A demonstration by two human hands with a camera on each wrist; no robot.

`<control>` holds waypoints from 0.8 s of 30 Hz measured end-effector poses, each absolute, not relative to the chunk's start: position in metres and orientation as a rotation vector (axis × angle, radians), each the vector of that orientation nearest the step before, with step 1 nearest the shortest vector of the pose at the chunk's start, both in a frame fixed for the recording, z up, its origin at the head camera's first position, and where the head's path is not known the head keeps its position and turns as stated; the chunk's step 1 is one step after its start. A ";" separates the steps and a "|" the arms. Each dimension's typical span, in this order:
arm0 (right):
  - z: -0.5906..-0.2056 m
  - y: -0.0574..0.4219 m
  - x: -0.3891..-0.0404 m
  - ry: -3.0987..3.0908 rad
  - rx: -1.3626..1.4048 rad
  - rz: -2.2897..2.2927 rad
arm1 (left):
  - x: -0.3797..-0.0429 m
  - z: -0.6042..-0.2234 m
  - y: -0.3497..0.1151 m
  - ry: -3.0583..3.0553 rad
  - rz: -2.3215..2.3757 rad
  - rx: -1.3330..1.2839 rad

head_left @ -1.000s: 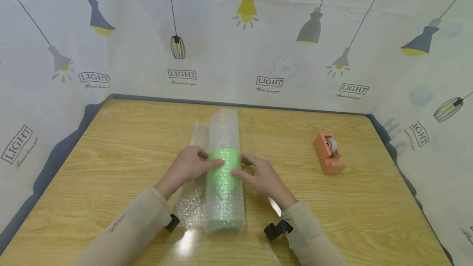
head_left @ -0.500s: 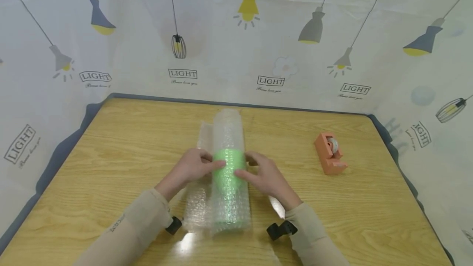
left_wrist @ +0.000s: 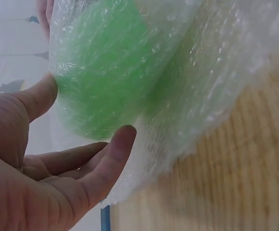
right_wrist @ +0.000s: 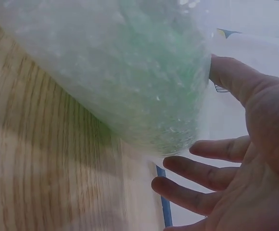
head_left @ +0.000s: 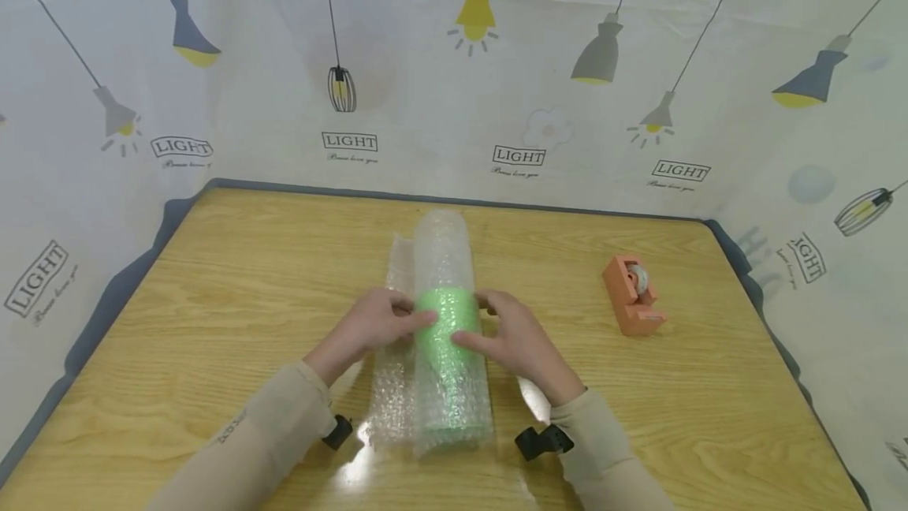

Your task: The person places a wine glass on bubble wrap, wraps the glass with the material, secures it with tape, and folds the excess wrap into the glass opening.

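Observation:
A roll of bubble wrap lies lengthwise on the table, wound around a bright green object that shows through its layers. A loose flap of the wrap spreads flat to its left. My left hand grips the roll from the left, thumb on top and fingers low at its side. From the right, my right hand holds it with the thumb on top and fingertips at the side. In the right wrist view the fingertips sit at the roll's lower curve. The wrapped object's exact kind is hidden.
An orange tape dispenser with a roll of tape stands at the right of the wooden table. A printed cloth backdrop rises behind the table's edges. Black wrist mounts sit at both sleeves.
The roll has moved a little to the right, with both hands going along with it. The loose flap on the left has shifted right too. The tape dispenser has stayed in place.

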State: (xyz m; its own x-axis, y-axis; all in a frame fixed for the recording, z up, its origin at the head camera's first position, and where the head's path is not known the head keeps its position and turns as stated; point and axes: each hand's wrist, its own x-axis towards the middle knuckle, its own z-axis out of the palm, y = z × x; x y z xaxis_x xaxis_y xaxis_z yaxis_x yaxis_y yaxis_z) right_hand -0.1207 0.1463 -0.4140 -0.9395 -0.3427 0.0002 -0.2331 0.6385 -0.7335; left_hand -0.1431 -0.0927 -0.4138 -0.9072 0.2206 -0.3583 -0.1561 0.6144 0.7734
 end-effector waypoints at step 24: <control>-0.416 0.129 -0.115 2.838 -0.476 -1.141 | -0.129 -0.387 -0.086 2.644 1.150 0.116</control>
State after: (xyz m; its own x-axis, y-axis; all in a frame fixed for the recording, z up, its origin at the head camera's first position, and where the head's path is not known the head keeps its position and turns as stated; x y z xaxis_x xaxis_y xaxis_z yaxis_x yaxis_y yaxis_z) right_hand -0.1152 0.1289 -0.4164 -0.9516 -0.2988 0.0717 -0.2653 0.6811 -0.6824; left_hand -0.1293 -0.0865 -0.3874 -0.9642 0.1735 -0.2004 -0.0283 0.6844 0.7286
